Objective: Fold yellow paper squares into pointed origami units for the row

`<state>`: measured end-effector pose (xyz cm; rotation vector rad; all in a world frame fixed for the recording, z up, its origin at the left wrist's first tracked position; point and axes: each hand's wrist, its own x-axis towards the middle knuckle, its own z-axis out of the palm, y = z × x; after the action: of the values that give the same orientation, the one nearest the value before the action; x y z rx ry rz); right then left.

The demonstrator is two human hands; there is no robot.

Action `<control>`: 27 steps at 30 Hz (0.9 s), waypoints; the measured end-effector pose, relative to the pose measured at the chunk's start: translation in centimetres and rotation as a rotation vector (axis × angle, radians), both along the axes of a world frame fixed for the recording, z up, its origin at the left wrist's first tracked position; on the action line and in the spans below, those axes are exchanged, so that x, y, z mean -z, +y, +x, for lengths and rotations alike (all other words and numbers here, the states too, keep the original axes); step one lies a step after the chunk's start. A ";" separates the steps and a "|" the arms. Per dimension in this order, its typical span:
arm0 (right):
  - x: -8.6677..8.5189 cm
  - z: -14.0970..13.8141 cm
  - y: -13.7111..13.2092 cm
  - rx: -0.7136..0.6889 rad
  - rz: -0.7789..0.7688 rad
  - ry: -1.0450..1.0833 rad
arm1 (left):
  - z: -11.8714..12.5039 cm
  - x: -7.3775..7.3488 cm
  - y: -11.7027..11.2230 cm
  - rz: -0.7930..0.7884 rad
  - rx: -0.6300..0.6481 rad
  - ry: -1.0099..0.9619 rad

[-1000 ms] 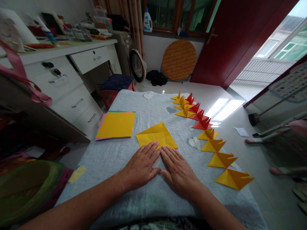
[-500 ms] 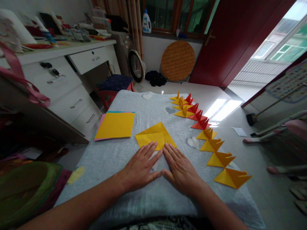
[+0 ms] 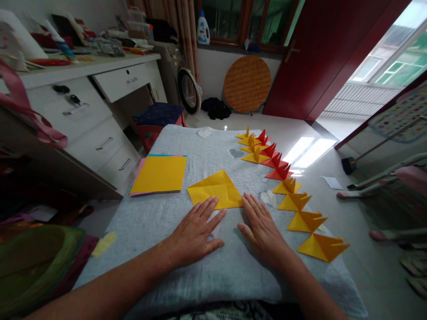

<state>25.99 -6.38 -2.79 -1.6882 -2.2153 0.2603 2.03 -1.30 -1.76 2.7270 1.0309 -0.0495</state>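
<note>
A yellow sheet of origami paper [image 3: 218,189], creased and with its near edge folded straight, lies on the cloth-covered table in front of me. My left hand [image 3: 196,231] rests flat with its fingertips on the paper's near edge, fingers stretched out. At the paper's right corner is my right hand [image 3: 262,224], laid flat with the fingertips touching or just beside that corner. Neither hand grips anything. Left of the paper sits a stack of square coloured paper [image 3: 162,174], yellow on top, with pink and blue edges peeping out.
Folded yellow paper pieces [image 3: 322,246] and red ones [image 3: 279,171] stand in a line along the table's right side. The pale blue cloth [image 3: 207,284] covers the table. A stool [image 3: 158,116] and a white desk [image 3: 110,109] stand at the left.
My right hand has slid right along the paper's near edge, from the middle to the right corner. My left hand has stayed in place.
</note>
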 end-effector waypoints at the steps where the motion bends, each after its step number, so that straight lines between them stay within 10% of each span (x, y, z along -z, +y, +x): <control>1: 0.0 0.5 0.2 0.034 0.026 0.054 | 0.0 0.0 0.0 0.002 0.004 -0.005; 27: -0.8 -0.2 4.5 0.129 0.017 0.126 | 0.1 0.4 1.0 -0.047 0.184 0.002</control>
<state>25.78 -1.85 -1.95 -1.7475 -2.0038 0.3056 2.17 -0.35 -2.12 2.7708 0.7666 -0.1050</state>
